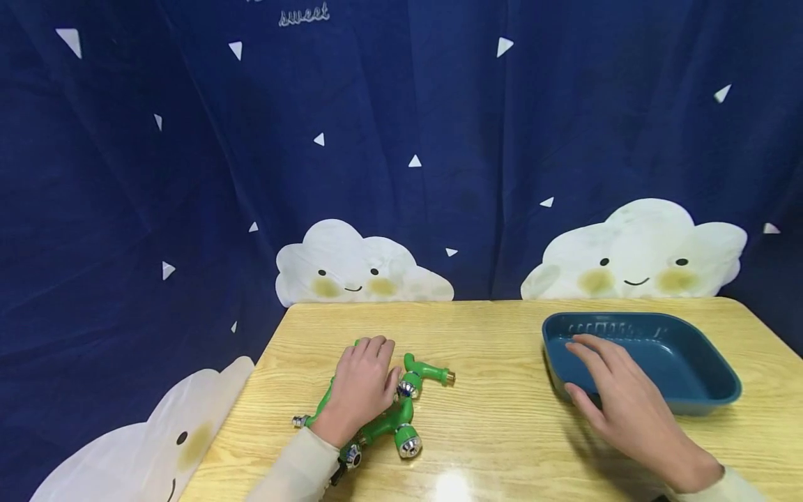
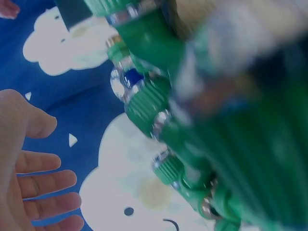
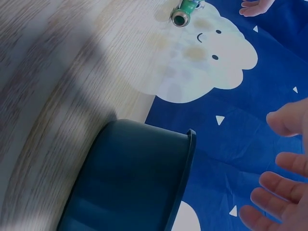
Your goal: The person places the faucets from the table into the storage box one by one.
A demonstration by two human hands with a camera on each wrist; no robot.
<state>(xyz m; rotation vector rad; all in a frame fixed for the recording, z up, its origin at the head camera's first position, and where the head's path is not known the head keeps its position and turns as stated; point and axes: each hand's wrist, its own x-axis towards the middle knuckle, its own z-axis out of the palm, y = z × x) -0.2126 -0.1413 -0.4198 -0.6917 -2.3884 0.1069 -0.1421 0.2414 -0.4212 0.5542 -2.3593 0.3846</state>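
Several green plastic taps with chrome fittings lie in a group on the left of the table. One tap (image 1: pixel 431 371) points its brass end to the right, and a nearer tap (image 1: pixel 392 420) has a round chrome-ended knob. My left hand (image 1: pixel 362 385) hovers over the group and hides part of it. In the left wrist view its fingers (image 2: pixel 50 183) are extended and hold nothing, with the taps (image 2: pixel 149 103) beside them. On the right, my right hand (image 1: pixel 621 397) hangs over the near left rim of a dark blue basin (image 1: pixel 712 397), fingers (image 3: pixel 276 192) spread and holding nothing.
The wooden table (image 1: pixel 489 418) carries both the taps and the basin. Behind it hangs a navy curtain (image 1: pixel 464 125) printed with white triangles and smiling clouds, which reach down to the table's back edge.
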